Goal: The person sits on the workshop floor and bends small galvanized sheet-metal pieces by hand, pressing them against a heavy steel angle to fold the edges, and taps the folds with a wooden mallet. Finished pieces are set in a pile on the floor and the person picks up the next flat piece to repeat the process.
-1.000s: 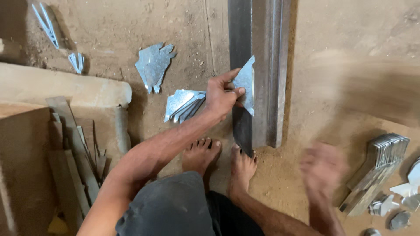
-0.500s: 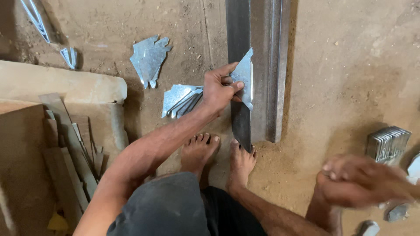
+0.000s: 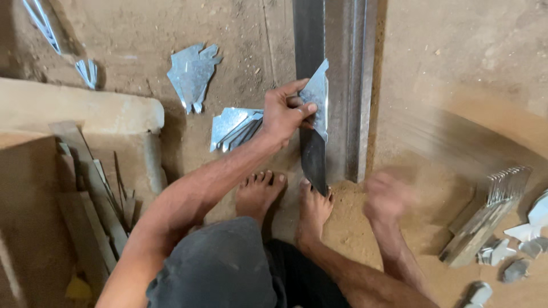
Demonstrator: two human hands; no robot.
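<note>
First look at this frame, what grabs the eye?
The long grey steel beam lying on the sandy floor, top centre, with the left hand pressing a shiny triangular sheet-metal piece against it. Just left of that hand lies a fanned stack of similar cut metal pieces, and both bare feet sit at the beam's near end. The right hand is a motion blur at lower right, near a row of stacked metal strips.

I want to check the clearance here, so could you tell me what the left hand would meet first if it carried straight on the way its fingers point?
The left hand points rightward and already holds the sheet-metal piece; just beyond lies the long steel channel, probably met first.
</note>
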